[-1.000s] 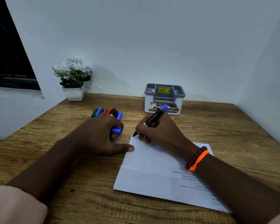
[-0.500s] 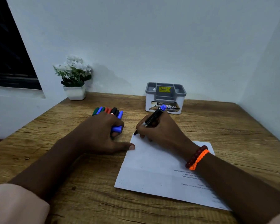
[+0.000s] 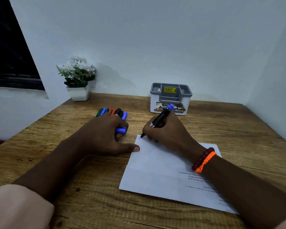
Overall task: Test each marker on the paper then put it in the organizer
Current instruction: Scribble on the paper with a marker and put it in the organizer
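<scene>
Since a second ago a small blue scribble has appeared at the far left corner of the paper. The right hand grips the marker, tip down-left on the sheet, blue end slanting toward the organizer. The left hand closes on what seems a blue cap, thumb pinning the paper's edge, beside the spare markers.

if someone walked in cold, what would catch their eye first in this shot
First, the right hand at the centre, pressing a black marker with a blue end onto the far left corner of the white paper, where a small blue scribble shows. Next, the left hand holds a blue cap beside the row of coloured markers. The grey organizer stands against the back wall.
</scene>
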